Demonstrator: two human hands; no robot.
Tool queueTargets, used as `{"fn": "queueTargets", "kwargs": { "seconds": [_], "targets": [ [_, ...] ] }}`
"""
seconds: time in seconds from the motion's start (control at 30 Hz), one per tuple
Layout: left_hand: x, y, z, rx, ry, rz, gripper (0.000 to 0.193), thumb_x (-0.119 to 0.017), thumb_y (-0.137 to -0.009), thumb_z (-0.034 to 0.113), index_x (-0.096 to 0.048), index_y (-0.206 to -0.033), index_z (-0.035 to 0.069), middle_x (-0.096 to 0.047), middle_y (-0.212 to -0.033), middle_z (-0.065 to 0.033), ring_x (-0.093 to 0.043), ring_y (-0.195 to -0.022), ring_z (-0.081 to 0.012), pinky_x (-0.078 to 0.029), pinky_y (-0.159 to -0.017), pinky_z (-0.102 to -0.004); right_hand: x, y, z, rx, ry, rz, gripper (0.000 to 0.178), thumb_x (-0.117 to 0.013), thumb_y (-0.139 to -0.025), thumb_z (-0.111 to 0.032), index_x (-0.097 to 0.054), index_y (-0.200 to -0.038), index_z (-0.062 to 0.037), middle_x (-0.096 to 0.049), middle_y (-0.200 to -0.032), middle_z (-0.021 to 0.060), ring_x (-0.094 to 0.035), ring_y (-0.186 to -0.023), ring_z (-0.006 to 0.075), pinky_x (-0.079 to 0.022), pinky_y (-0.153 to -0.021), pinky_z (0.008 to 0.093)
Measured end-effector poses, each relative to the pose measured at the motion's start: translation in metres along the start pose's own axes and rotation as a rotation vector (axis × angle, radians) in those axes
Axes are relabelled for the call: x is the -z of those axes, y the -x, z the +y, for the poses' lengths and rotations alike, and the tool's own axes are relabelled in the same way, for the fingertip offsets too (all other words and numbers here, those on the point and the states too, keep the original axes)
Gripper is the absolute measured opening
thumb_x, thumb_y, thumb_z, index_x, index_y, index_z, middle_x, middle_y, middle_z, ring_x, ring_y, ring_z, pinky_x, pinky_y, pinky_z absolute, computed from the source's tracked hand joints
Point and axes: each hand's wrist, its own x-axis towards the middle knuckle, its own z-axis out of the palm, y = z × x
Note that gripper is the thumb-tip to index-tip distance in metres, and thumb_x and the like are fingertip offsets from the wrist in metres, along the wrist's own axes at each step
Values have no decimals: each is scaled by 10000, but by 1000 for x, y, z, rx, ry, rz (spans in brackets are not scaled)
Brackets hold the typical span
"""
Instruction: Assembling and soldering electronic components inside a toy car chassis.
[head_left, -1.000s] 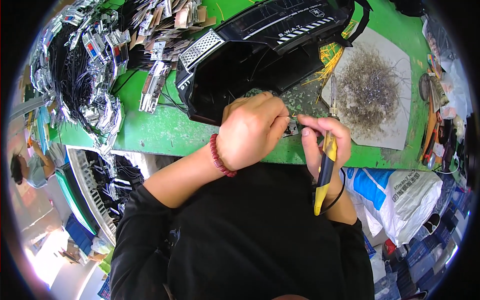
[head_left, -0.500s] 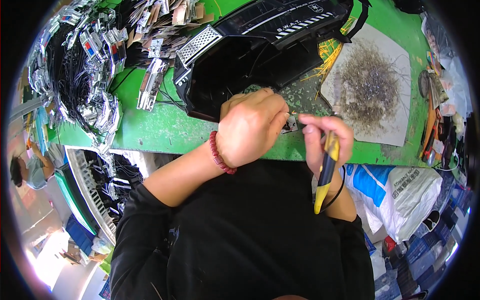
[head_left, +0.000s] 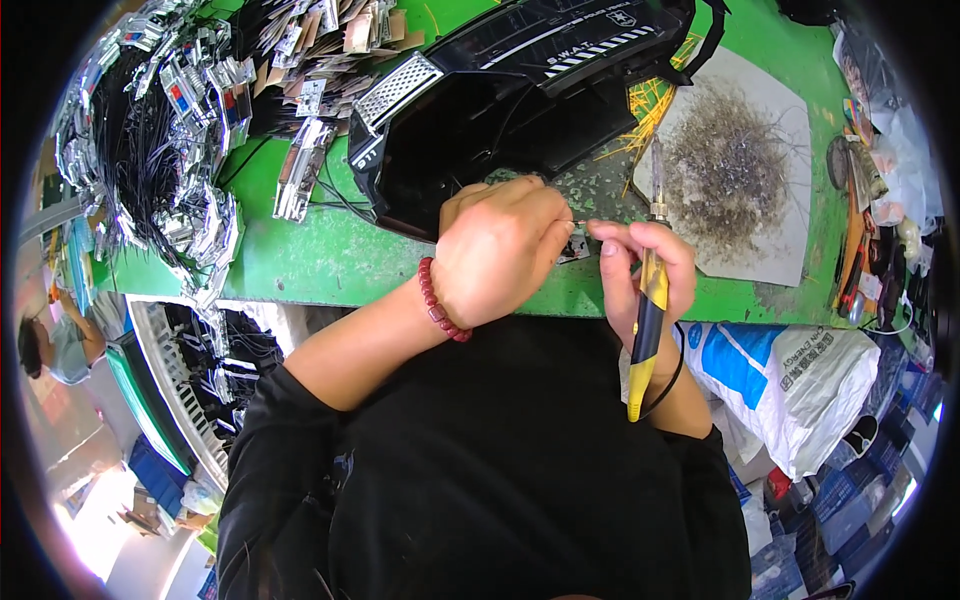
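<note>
My left hand (head_left: 503, 250) is closed in front of the black plastic toy car shell (head_left: 480, 72), its thumb and forefinger pinching a thin wire (head_left: 581, 222). Opposite it, my right hand (head_left: 645, 262) has its fingertips at the wire's other end. That same hand grips a yellow and black soldering iron (head_left: 651, 312), whose metal tip points away from me over the bench. Below the wire, a small board (head_left: 575, 249) lies on the green bench, partly covered by my left hand. The shell's open side faces me.
A white sheet (head_left: 795, 245) bearing a heap of dark clippings lies to the right, near yellow sticks (head_left: 650, 108). Silvery light parts with black wires (head_left: 205, 235) pile up at left; stacked boards (head_left: 330, 45) stand behind. Hand tools (head_left: 855, 240) line the right edge.
The soldering iron has turned more upright in my right hand, and its metal tip now shows beyond the fingers. Both hands remain close together at the wire.
</note>
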Motion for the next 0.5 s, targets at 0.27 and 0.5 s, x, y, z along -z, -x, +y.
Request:
{"fn": "queueTargets", "kwargs": {
  "seconds": [0.27, 0.5],
  "targets": [
    [2, -1, -1, -18, -12, -48, 66, -665, -829, 105, -630, -788, 67, -611, -737, -72, -617, -701, -277, -468, -628, -378, 7, -2, 1, 33, 87, -186, 317, -588, -900, 85, -455, -1173, -5, -700, -978, 203, -704, -927, 239, -564, -766, 287],
    [8, 2, 3, 12, 60, -70, 75, -659, -842, 99, -621, -791, 60, -600, -728, -76, -608, -700, -284, -447, -622, -379, 0, -14, -9, -109, -22, -83, 353, -728, -815, 22, -571, -1131, 0, -698, -868, 122, -669, -739, 144, -536, -694, 261]
  ]
}}
